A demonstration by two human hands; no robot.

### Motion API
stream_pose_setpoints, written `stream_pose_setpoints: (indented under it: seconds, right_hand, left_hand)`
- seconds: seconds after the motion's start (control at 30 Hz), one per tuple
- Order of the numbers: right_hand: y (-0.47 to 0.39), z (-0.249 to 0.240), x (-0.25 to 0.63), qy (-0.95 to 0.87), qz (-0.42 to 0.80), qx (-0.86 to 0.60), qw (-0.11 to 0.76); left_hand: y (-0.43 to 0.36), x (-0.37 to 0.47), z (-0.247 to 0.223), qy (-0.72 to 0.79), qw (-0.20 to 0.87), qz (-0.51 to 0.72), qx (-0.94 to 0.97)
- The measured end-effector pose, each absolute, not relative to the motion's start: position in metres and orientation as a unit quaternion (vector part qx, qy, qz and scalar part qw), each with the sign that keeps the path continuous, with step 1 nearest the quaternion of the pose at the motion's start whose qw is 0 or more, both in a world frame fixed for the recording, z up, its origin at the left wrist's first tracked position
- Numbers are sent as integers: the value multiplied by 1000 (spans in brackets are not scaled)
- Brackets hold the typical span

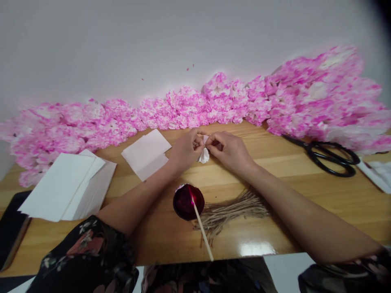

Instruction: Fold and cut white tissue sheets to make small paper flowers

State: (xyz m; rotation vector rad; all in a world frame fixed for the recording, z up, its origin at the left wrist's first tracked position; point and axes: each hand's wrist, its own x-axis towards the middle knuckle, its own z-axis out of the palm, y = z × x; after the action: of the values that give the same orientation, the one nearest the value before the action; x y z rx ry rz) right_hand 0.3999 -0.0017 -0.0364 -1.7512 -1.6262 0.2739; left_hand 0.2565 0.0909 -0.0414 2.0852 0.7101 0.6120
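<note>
A small piece of white paper (203, 156), gathered in at its middle, is pinched between the fingertips of my two hands above the table. My left hand (188, 147) grips it from the left and my right hand (227, 147) from the right. Whether a string runs round the gathered part I cannot make out. Just below the hands stands a small round bowl of dark magenta liquid (183, 203), with a thin pale stick (203, 232) leaning out over its near rim. Beside the bowl lies a bundle of brown strings (235, 209).
Pink-and-white paper flowers (189, 108) line the wall across the back. Left are a thick stack of white paper (70, 187), a few loose sheets (146, 152) and a dark phone (12, 228). Black scissors (332, 156) lie right, near a white packet (375, 175).
</note>
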Motion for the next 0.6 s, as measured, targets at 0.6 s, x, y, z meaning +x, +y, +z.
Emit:
stream_pose_setpoints:
  seconds: [0.6]
  right_hand:
    - [-7, -21, 410, -736, -67, -644, 196]
  left_hand:
    - [93, 258, -47, 296, 352, 243, 854]
